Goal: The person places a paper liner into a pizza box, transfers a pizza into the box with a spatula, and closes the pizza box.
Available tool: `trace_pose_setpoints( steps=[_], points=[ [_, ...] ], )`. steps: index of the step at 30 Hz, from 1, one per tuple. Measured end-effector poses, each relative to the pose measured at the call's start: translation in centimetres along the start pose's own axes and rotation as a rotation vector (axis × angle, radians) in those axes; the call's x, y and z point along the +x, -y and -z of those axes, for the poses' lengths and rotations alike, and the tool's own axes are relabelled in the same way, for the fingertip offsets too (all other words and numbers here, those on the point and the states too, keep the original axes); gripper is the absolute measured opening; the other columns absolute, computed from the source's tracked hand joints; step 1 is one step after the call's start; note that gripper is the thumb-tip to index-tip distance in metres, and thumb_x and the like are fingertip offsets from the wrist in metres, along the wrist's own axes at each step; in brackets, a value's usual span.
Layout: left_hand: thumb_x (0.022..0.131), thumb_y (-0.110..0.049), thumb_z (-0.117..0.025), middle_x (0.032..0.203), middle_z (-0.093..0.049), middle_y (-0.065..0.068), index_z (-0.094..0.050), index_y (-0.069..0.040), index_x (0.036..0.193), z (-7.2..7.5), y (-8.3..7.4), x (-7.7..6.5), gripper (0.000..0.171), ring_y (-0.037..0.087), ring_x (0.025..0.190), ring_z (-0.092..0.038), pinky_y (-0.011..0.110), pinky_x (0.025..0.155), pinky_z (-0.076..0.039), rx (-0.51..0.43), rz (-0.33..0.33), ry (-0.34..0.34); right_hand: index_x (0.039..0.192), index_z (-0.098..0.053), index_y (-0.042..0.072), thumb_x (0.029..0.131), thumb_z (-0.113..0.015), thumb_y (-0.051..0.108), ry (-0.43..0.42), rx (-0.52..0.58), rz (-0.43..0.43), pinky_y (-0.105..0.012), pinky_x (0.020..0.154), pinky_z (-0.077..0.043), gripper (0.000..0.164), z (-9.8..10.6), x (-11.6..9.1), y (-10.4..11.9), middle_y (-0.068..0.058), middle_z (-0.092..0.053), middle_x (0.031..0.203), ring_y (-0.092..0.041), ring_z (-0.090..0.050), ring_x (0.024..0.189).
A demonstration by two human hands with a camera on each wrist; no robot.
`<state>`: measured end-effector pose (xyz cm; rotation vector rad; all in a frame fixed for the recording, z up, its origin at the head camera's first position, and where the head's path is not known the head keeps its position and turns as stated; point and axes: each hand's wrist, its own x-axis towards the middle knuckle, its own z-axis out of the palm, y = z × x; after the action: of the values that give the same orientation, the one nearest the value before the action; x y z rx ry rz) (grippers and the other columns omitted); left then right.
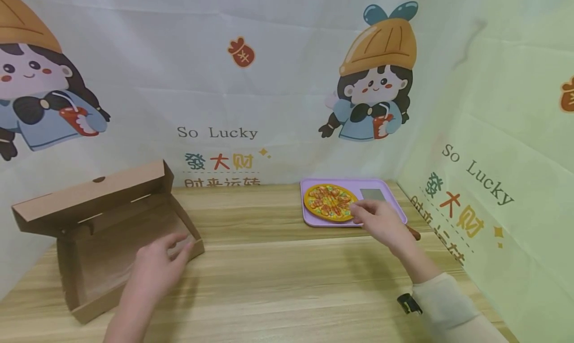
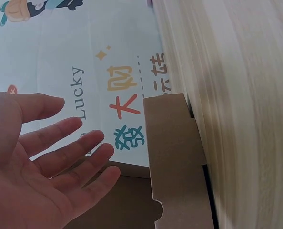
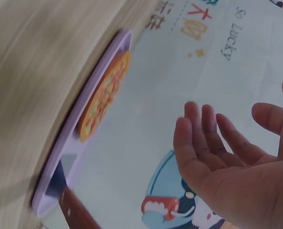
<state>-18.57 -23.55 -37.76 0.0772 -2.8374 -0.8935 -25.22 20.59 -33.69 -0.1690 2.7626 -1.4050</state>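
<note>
An open cardboard box (image 1: 107, 248) stands at the left of the table, its lid (image 1: 94, 193) raised at the back. My left hand (image 1: 157, 263) hovers over its right part, fingers loosely spread and holding nothing, as the left wrist view also shows. To the right, a purple tray (image 1: 392, 198) carries a round pizza (image 1: 329, 203) with colourful toppings. Beside the pizza lies a flat metal-bladed tool (image 1: 371, 194) with a brown handle (image 3: 75, 210). My right hand (image 1: 381, 221) is over the tray's front right, its relaxed fingers empty in the right wrist view (image 3: 227, 167).
The wood-grain table (image 1: 269, 273) stretches between box and tray. A white printed cloth (image 1: 287, 98) hangs behind, and another cloth panel (image 1: 502, 108) closes the right side. The tray stands close to the back cloth.
</note>
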Motion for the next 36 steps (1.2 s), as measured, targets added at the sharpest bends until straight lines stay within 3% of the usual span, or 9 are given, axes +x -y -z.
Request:
trace_pose_setpoints(
  steps=[7,11,14,20,29,36],
  points=[
    [0.111,-0.036,-0.055,0.149,-0.058,0.033,-0.061,0.0,0.146,-0.1,0.1,0.1,0.051,0.055,0.133,-0.061,0.074,0.111,-0.046,0.0,-0.004,0.001,0.145,-0.059,-0.006,0.112,-0.051,0.035,-0.071,-0.17,0.01,-0.057,0.104,-0.056,0.053,3.0,0.5,-0.8,-0.032,-0.061,0.145,-0.047,-0.06,0.133],
    [0.11,-0.036,-0.056,0.148,-0.058,0.033,-0.061,0.0,0.145,-0.2,0.2,0.1,0.05,0.055,0.133,-0.06,0.073,0.111,-0.046,0.002,-0.011,-0.001,0.146,-0.056,-0.008,0.111,-0.05,0.036,-0.071,-0.264,-0.013,-0.062,0.107,-0.053,0.057,4.5,0.8,-1.8,-0.034,-0.058,0.149,-0.05,-0.057,0.136],
    [0.11,-0.035,-0.056,0.147,-0.06,0.033,-0.062,0.0,0.145,-0.2,0.2,0.1,0.049,0.054,0.131,-0.062,0.072,0.11,-0.048,-0.002,-0.013,0.003,0.147,-0.051,-0.014,0.111,-0.05,0.034,-0.054,-0.362,-0.037,-0.062,0.105,-0.055,0.06,5.2,1.1,-2.7,-0.039,-0.057,0.145,-0.053,-0.059,0.132],
    [0.11,-0.035,-0.056,0.148,-0.059,0.032,-0.062,-0.001,0.145,-0.2,0.1,0.0,0.048,0.051,0.128,-0.066,0.071,0.107,-0.051,-0.015,-0.001,0.015,0.149,-0.038,-0.023,0.107,-0.052,0.03,-0.029,-0.547,-0.089,-0.058,0.088,-0.061,0.069,5.9,1.3,-4.3,-0.046,-0.059,0.135,-0.049,-0.068,0.108],
    [0.11,-0.035,-0.056,0.149,-0.058,0.033,-0.061,-0.001,0.146,-0.4,0.2,0.0,0.049,0.052,0.126,-0.067,0.07,0.107,-0.052,-0.02,0.0,0.02,0.144,-0.048,-0.017,0.106,-0.055,0.03,-0.007,-0.563,-0.18,-0.044,0.072,-0.058,0.061,6.0,1.4,-5.9,-0.034,-0.071,0.115,-0.034,-0.068,0.089],
    [0.11,-0.035,-0.057,0.149,-0.059,0.031,-0.061,-0.001,0.146,-0.5,0.3,0.0,0.049,0.052,0.129,-0.065,0.07,0.108,-0.051,-0.011,0.006,0.022,0.137,-0.056,-0.016,0.106,-0.055,0.028,-0.004,-0.583,-0.212,-0.036,0.062,-0.051,0.054,5.9,1.7,-7.2,-0.021,-0.07,0.095,-0.028,-0.062,0.077]
  ],
)
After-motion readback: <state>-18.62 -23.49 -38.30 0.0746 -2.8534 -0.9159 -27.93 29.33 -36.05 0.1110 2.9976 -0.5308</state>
